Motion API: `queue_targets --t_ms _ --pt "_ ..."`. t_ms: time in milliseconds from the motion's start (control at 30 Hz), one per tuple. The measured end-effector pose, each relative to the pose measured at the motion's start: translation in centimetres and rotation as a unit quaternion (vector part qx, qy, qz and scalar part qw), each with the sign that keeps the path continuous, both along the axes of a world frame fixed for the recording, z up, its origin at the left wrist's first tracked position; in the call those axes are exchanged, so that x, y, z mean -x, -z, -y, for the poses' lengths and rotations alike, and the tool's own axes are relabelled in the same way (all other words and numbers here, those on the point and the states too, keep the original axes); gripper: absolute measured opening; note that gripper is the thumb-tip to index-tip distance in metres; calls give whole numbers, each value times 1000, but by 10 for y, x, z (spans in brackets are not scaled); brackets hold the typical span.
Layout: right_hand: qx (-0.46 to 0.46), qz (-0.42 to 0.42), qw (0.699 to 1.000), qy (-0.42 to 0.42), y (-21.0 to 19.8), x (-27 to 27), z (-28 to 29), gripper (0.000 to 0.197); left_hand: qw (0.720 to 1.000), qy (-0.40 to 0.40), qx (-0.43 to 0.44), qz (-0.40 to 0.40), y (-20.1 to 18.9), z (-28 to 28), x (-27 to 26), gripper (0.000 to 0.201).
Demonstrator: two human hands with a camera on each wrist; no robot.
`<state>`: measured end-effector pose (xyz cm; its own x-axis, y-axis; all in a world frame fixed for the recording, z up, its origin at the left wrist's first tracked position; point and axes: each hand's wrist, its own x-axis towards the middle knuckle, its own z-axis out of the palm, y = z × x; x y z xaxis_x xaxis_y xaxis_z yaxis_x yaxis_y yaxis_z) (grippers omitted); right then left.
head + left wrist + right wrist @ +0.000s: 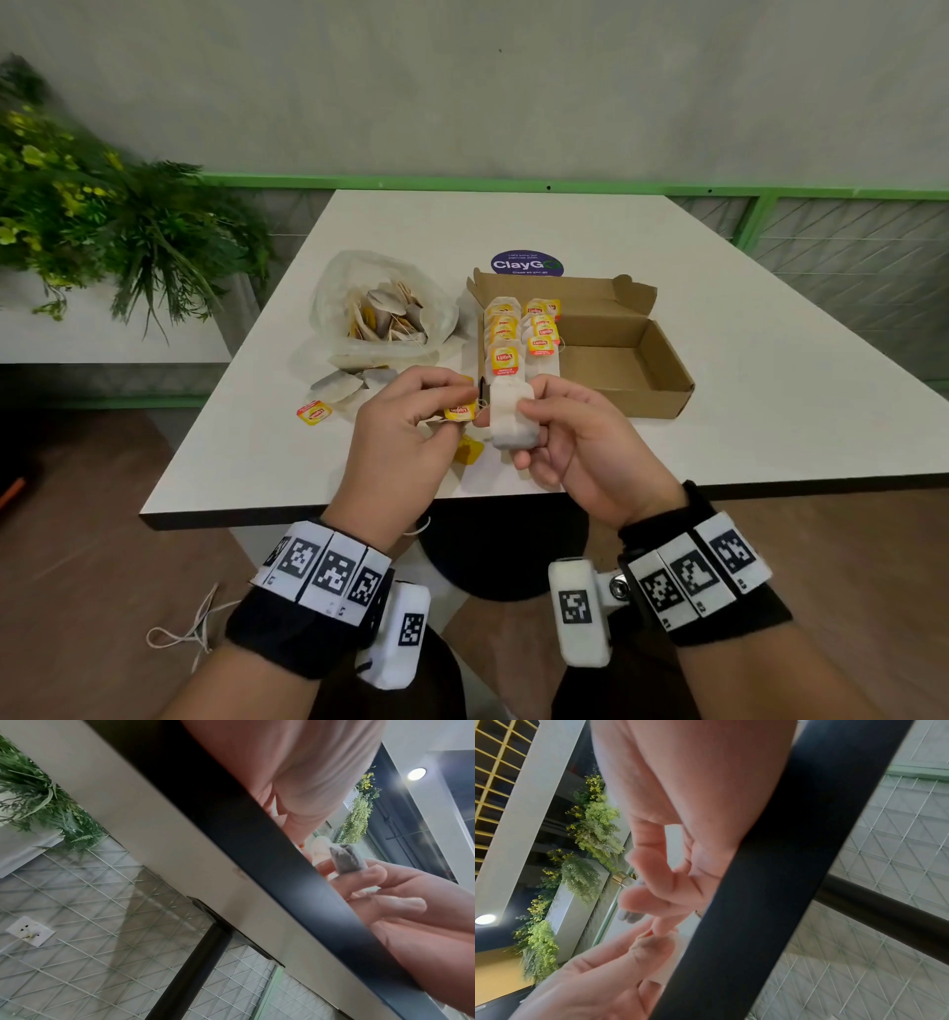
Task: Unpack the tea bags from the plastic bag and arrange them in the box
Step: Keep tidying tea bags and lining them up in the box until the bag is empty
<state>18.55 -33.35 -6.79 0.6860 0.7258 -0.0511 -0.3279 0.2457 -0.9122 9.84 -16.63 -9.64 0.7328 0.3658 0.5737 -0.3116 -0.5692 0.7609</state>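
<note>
My right hand [575, 437] holds a tea bag [511, 413] just below the middle of the head view, thumb on its front and fingers curled behind it. The bag stands nearly upright in the frame, its long axis running top to bottom, the darker leaf-filled end pointing down toward me and the paler folded end pointing up toward the box [606, 349]. My left hand [405, 426] pinches the yellow tag [459, 411] just left of the bag, fingers bent in around it.

The cardboard box lies open right of centre, lid flap standing at its far side. Two rows of tea bags [521, 334] fill its left part, yellow labels face up, rows running away from me; the right part shows bare cardboard.

The plastic bag [382, 308] sits left of the box, mouth open, more bags heaped inside. A few loose bags [341, 385] and a stray tag [313, 412] lie on the white table [770, 360] just in front of it.
</note>
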Motion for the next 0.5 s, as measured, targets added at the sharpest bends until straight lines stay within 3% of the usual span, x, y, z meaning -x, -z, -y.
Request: queue_targets --t_ms 133,233,333,500 --pt "22 -2 1000 3 -2 1 -2 3 1000 6 0 1 0 1 0 46" --pt "8 -7 1000 8 -2 1 -2 11 1000 10 11 8 1 1 0 50" --pt "-12 -26 999 26 -4 2 -2 6 1000 2 23 16 1 2 1 49" --pt "-26 -75 995 66 -8 4 1 15 998 9 66 14 -4 2 4 41"
